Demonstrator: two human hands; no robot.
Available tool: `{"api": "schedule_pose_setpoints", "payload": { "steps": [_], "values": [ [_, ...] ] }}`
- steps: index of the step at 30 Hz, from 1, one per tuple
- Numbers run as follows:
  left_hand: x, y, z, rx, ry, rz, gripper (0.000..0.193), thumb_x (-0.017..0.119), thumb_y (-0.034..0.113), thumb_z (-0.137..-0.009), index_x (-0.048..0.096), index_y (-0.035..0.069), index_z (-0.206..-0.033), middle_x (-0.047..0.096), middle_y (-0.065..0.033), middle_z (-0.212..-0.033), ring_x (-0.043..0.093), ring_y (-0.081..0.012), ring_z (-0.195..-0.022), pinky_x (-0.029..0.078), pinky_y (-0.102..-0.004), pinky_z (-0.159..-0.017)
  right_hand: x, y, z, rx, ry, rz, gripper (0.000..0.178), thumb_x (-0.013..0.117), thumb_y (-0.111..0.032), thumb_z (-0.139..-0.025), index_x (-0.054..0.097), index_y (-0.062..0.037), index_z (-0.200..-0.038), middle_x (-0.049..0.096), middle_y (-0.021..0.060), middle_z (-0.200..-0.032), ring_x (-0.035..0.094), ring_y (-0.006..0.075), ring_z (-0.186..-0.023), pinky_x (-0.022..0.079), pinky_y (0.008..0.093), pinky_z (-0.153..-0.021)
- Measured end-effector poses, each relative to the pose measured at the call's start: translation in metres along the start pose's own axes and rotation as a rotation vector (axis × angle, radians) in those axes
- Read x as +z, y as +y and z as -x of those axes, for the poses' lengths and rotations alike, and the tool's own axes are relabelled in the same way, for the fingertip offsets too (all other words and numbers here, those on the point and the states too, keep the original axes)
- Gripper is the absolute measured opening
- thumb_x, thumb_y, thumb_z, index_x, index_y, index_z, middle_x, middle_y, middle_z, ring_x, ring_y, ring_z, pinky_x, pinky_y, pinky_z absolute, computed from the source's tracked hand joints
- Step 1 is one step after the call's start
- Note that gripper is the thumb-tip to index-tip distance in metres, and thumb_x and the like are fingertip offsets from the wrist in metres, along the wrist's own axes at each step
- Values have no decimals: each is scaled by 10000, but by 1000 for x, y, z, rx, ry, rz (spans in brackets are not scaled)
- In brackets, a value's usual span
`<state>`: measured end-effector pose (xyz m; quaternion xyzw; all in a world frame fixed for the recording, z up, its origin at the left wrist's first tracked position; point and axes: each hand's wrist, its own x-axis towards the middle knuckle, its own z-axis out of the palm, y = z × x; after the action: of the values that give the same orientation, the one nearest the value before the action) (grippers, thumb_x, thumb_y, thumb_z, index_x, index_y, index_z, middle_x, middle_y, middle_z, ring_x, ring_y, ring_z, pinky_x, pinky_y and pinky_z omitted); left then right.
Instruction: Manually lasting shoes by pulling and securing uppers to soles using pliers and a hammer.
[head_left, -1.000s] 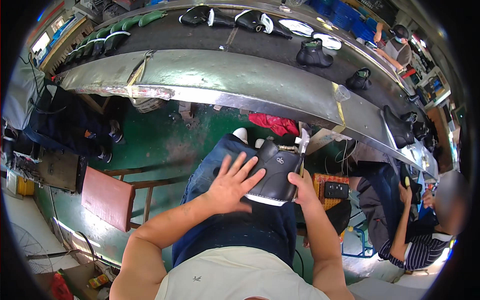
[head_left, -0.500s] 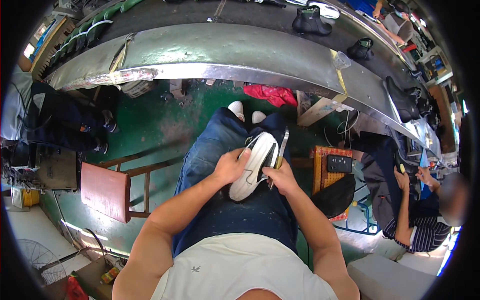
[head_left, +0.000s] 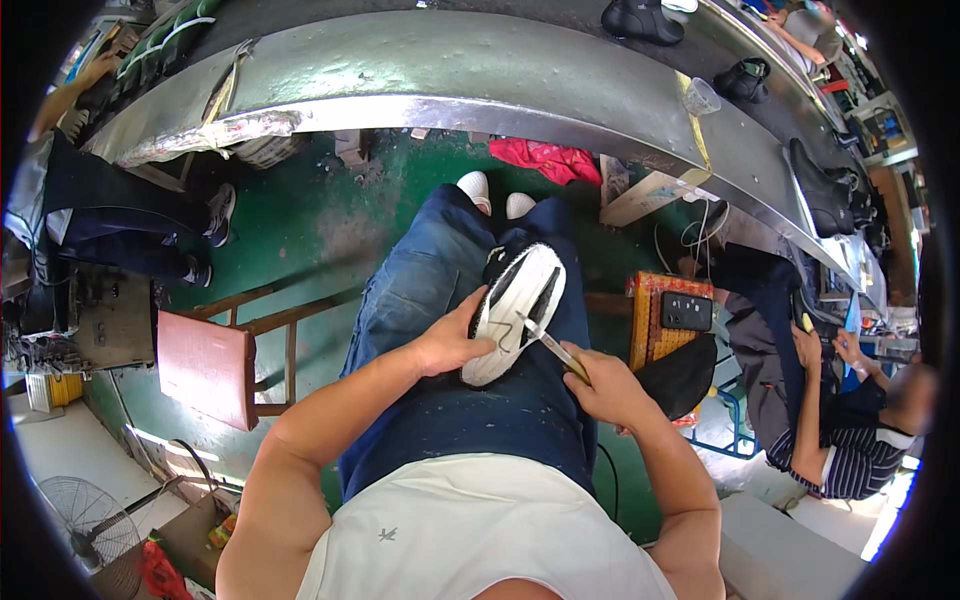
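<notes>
My left grip (head_left: 450, 342) pinches the boot (head_left: 510, 308), my right grip (head_left: 608, 386) squeezes the metal tool (head_left: 549, 343) — if the boot rolls, the metal tool could slip and poke me.

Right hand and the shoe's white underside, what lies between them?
A hand tool, held in the right hand, its metal end over the white underside; whether it touches is unclear. The head view shows this.
</notes>
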<state>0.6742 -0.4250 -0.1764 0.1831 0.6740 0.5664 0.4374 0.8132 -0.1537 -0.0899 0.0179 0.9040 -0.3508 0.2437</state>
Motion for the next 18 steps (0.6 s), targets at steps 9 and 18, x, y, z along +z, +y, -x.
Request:
{"api": "schedule_pose_setpoints", "payload": {
  "steps": [9, 18],
  "values": [
    [18, 16, 4, -14, 26, -117, 1040, 708, 153, -903, 0, -82, -1627, 262, -327, -1645, 297, -358, -1547, 216, -343, -1267, -47, -50, -36, -68, -107, 432, 470, 650, -117, -911, 569, 130, -1302, 661, 307, -1128, 663, 430, -1066, 546, 485, -925],
    [19, 21, -4, -347, 267, 814, 753, 297, 548, -1119, 252, 2, -1636, 381, -150, -1650, 344, -234, -1523, 279, -359, -1241, -45, -48, -75, -88, -435, 218, 342, 632, -240, -976, 657, 89, -1066, 708, 296, -962, 691, 472, -936, 538, 522, -838]
  ]
}}
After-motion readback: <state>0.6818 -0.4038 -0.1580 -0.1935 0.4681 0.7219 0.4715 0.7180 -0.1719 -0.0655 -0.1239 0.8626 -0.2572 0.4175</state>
